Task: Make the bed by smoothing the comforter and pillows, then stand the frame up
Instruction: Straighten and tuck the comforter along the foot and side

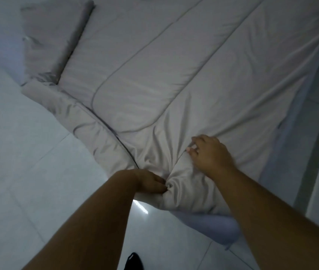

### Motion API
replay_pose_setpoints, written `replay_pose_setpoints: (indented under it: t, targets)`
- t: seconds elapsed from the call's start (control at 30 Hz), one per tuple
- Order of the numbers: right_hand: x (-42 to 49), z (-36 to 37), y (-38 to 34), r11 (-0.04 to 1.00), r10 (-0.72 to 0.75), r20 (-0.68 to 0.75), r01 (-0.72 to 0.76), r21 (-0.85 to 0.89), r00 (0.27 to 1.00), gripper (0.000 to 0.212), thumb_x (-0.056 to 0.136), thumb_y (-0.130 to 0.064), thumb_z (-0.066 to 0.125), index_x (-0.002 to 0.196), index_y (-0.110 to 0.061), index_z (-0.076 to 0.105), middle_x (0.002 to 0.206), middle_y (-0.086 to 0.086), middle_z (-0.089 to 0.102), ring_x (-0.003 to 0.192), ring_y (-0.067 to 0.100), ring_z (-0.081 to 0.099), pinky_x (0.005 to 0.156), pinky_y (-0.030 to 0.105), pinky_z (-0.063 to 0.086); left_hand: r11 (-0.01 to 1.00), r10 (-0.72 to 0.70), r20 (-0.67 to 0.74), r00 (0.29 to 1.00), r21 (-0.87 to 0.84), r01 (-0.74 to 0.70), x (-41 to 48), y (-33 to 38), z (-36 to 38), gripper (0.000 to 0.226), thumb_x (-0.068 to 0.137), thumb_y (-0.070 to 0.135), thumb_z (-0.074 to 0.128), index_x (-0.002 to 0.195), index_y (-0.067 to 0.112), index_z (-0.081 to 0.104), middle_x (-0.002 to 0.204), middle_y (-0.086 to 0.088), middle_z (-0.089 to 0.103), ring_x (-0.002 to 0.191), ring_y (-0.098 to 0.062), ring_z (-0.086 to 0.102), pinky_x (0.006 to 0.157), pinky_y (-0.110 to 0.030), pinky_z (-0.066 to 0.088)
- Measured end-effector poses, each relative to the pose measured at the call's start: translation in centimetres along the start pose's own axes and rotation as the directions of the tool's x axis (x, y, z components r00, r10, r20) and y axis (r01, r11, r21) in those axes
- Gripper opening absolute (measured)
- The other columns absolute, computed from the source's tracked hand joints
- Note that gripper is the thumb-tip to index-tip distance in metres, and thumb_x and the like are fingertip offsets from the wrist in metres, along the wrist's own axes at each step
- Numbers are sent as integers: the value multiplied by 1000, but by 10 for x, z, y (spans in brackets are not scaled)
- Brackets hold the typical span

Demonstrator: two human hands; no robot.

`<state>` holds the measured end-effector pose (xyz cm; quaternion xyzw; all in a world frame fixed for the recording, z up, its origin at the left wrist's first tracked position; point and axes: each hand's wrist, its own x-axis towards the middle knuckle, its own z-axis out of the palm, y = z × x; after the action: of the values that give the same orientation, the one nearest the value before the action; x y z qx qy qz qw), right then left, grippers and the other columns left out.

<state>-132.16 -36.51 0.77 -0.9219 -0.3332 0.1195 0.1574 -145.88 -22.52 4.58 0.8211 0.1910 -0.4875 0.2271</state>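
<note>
Gripping comforter (174,78): spread across bed, near corner bunched at mattress (209,225) edge.
Left hand (148,182): fingers closed, pinching the bunched corner.
Right hand (209,152): fingers curled, clutching fabric just beyond corner.
Pillow (43,36): beside comforter's far-left edge.

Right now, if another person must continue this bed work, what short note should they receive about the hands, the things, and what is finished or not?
Left hand: shut on a bunched fold at the near corner of the comforter.
Right hand: on top of the comforter just beyond that corner, fingers curled into the fabric; grip unclear.
Comforter: spread over the bed, mostly flat in the middle, wrinkled and gathered at the near corner, its left edge hanging toward the floor.
Pillow: at far left, partly creased.
Left to do: smooth the corner and pillow. The frame is not in view.
</note>
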Motion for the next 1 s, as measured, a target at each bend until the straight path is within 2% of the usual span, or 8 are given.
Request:
replay_pose_setpoints:
  t: [0.1,0.27,0.4,0.47,0.6,0.7,0.8,1.0]
  targets:
    - [4,7,-6,993,-97,116,105,-63,988,56,91,-48,45,141,-24,37,152,1,31,134,24,30,108,36,25,993,1,12,1000,-119,0,2,-7,3,48,94,46,45,140,35,40,153,3,33,141,-21,28,112,-30,19]
    - [12,10,-16,992,-103,136,113,-61,985,71,80,-64,50,141,-31,33,149,-4,35,131,23,35,105,38,28,909,-78,-237,968,-416,-28,10,-26,10,37,92,46,43,117,29,65,133,-1,57,122,-24,50,104,-32,37]
    - [23,9,-19,999,-28,127,31,-19,992,65,84,-64,44,139,-30,35,145,-1,41,128,27,38,104,40,30,940,-253,-546,799,-334,70,28,-40,14,44,94,49,33,118,24,60,125,-10,60,113,-32,53,96,-39,44]
    - [28,10,-18,1000,4,97,-5,5,995,59,87,-59,42,137,-28,37,143,1,44,126,29,40,103,41,31,891,-337,-586,737,-451,49,36,-47,16,42,87,54,42,118,28,55,129,-9,53,117,-35,47,98,-44,43]
    - [34,13,-16,1000,30,79,-30,1,996,63,85,-61,45,138,-26,37,143,3,43,126,29,38,103,39,31,808,-306,-452,838,-589,-23,45,-51,28,93,59,64,72,136,37,26,144,-2,19,134,-35,27,106,-49,38]
    - [34,16,-14,998,18,78,-13,-65,997,74,80,-68,47,139,-25,34,144,1,41,128,28,36,103,40,31,880,-217,-406,888,-474,-1,49,-54,44,133,39,65,79,141,47,-4,149,6,-6,142,-36,4,114,-51,26]
    - [31,19,-14,994,-3,68,11,-111,998,80,76,-72,47,139,-26,34,144,1,40,127,27,35,101,41,31,910,-144,-411,900,-412,-42,49,-63,55,146,32,65,82,141,50,-14,149,11,-16,143,-36,-2,115,-54,22]
    - [26,22,-18,983,-23,18,26,-184,1000,75,78,-70,46,138,-28,35,144,1,39,126,27,36,100,41,30,721,-289,-510,810,-673,-166,55,-57,37,77,74,61,63,138,42,27,149,3,12,139,-33,18,114,-44,22]
